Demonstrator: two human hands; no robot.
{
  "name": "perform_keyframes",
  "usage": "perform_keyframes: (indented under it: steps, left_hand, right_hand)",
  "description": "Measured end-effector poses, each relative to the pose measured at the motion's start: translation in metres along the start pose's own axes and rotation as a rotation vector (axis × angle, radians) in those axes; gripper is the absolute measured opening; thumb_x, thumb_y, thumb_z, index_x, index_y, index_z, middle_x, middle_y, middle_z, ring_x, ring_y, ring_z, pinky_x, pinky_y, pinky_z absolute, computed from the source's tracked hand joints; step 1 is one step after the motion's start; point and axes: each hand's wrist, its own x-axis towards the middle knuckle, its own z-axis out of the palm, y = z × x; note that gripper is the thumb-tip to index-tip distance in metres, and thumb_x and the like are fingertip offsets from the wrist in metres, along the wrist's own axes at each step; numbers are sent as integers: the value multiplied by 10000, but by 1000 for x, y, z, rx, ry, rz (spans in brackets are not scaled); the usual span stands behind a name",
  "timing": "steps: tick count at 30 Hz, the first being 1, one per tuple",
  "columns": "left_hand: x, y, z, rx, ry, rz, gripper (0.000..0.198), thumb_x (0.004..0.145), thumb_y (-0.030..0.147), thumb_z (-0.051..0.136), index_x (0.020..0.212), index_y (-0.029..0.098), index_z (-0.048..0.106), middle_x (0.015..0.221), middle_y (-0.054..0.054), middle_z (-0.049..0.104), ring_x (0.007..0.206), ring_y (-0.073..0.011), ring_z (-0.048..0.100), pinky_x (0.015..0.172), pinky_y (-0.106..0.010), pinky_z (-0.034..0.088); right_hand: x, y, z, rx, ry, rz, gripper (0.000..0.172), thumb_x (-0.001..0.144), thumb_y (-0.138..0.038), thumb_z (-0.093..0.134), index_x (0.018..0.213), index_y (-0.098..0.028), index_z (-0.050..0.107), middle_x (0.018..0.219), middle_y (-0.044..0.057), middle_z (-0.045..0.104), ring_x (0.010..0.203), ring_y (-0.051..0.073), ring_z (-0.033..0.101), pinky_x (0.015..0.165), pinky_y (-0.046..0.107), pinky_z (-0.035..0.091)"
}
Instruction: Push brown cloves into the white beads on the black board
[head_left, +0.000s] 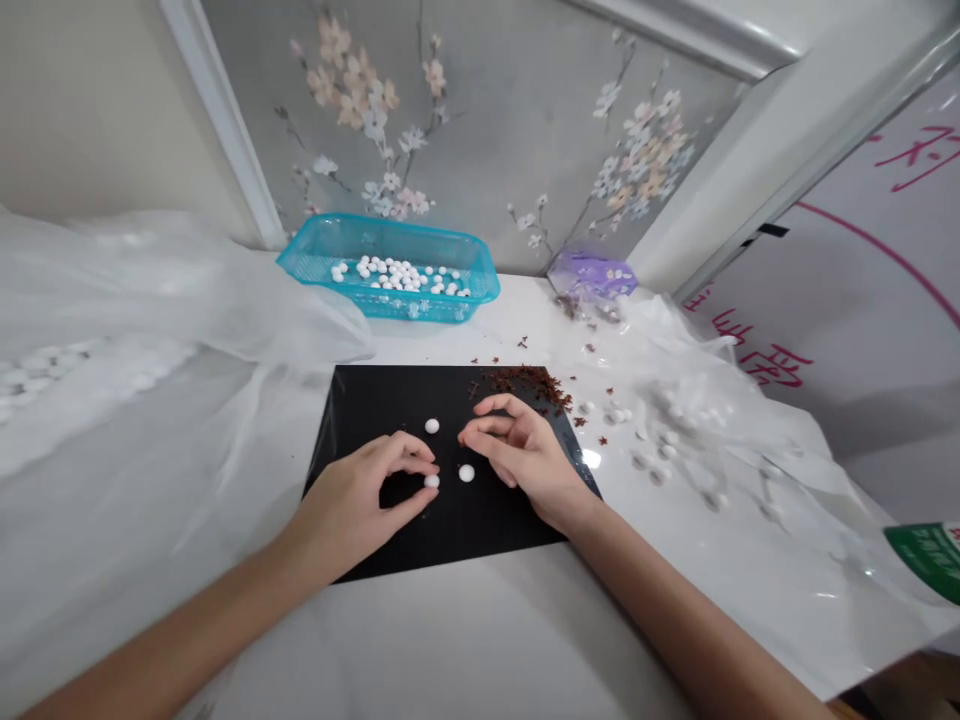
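Black mat [360, 400] holds 3 small white balls [432, 426], light and slippery looking; left hand [341, 500] curls round 1, maybe gripping it, right hand [521, 450] is open.

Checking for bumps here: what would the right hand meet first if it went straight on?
Probably the small white round piece lying on the black mat, just past the fingertips of the right hand, though depth is hard to judge from this view.
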Motion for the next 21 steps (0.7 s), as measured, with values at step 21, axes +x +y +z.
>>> perform_keyframes:
  steps: [21]
  left_hand:
    - [4, 0, -5, -94, 37, -37, 150, 720, 342, 612, 711, 232, 510, 703, 42, 633, 652, -129, 570, 611, -256, 459]
  right_hand:
    - [0, 4, 8, 9, -7, 34, 359, 656, -312, 719, 749, -210, 388, 734, -46, 615, 360, 3, 300, 321, 164, 205]
